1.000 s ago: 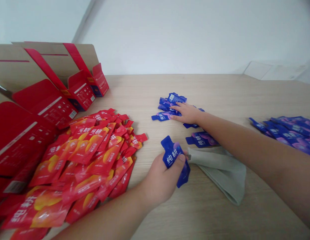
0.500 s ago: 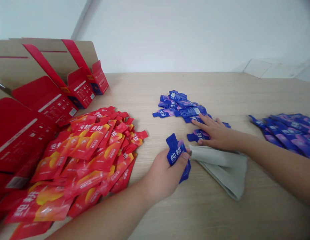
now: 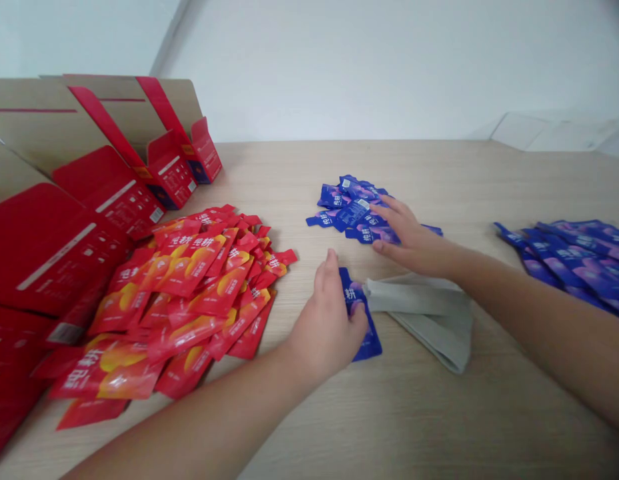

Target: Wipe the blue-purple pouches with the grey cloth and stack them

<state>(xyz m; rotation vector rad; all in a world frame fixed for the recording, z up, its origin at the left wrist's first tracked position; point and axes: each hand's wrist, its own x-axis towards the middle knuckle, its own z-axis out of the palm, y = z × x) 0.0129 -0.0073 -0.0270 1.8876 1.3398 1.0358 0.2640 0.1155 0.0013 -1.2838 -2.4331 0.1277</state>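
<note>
My left hand (image 3: 328,319) grips a small stack of blue pouches (image 3: 365,325) that lies low on the wooden table (image 3: 439,427), thumb on top. My right hand (image 3: 413,241) lies flat with fingers spread on a loose heap of blue pouches (image 3: 349,207) in the table's middle. A grey cloth (image 3: 429,313) lies between the two hands, touching the held pouches.
A big heap of red pouches (image 3: 189,293) covers the left side. Red and brown flat cartons (image 3: 89,180) stand and lie at the far left. More blue pouches (image 3: 574,260) lie at the right edge. A white wall runs behind the table.
My left hand has lowered its blue pouches from upright down toward the table. My right hand slid from the cloth's edge forward onto the middle heap of blue pouches.
</note>
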